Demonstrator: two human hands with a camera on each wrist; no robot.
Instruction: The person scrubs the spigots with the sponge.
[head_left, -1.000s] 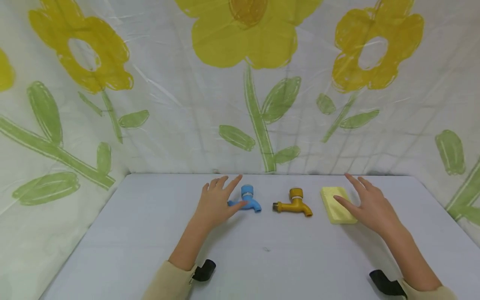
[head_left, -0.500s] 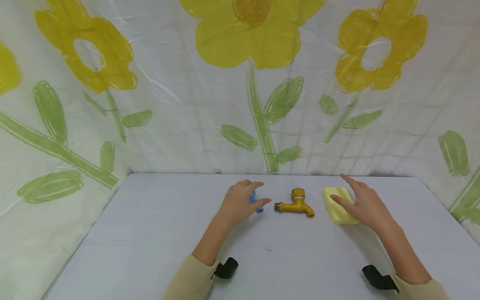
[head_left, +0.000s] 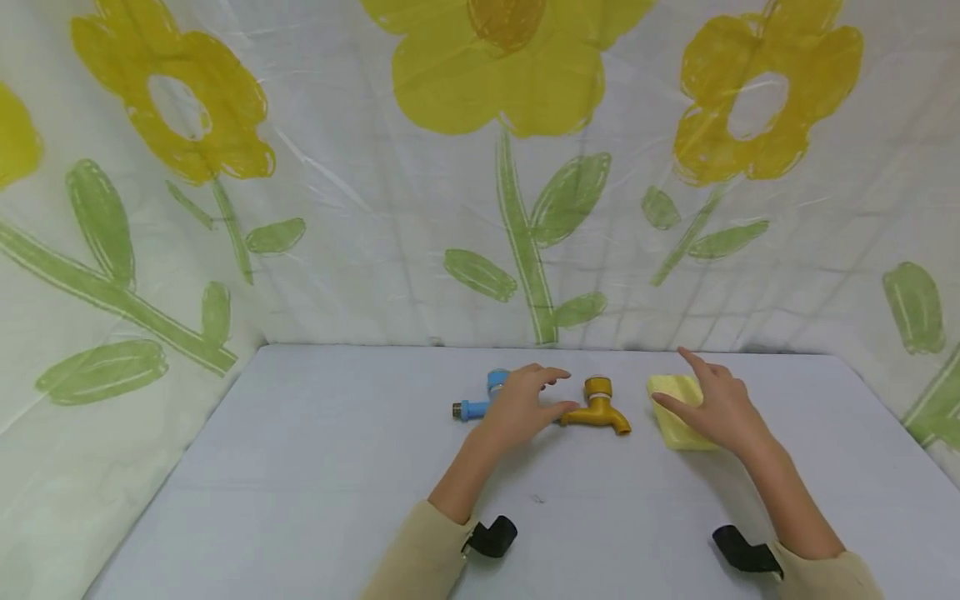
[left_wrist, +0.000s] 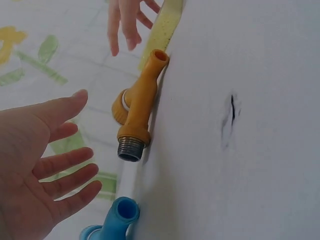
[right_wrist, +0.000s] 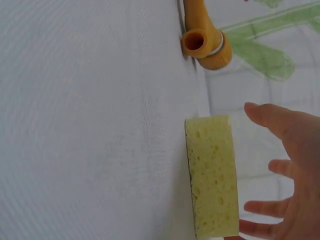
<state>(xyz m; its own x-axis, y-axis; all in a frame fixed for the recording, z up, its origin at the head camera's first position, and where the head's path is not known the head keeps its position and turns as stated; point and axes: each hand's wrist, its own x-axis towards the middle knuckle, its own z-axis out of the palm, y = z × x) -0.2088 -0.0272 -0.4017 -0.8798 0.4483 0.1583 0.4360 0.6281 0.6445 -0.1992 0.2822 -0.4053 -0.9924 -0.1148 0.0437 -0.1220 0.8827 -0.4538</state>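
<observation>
A yellow faucet (head_left: 596, 410) with a dark threaded end lies on the white table. My left hand (head_left: 519, 407) hovers just to its left, fingers spread, holding nothing; the left wrist view shows a gap between the fingertips and the yellow faucet (left_wrist: 142, 97). Partly hidden behind that hand is a blue faucet (head_left: 474, 409), whose spout shows low in the left wrist view. Over a pale yellow sponge (head_left: 678, 433) hangs my right hand (head_left: 723, 408), thumb and fingers apart. In the right wrist view the sponge (right_wrist: 213, 177) stands close to those fingers, and nothing is gripped.
Behind the table (head_left: 262, 467) hangs a white sheet (head_left: 360, 250) painted with yellow flowers and green leaves. A black wrist mount (head_left: 492, 537) sits on the left sleeve and another mount (head_left: 745, 550) on the right. A small dark mark (head_left: 537, 498) shows on the tabletop.
My left hand has moved right, from over the blue faucet to beside the yellow one, uncovering the blue faucet's threaded end. The right hand has shifted slightly left over the sponge.
</observation>
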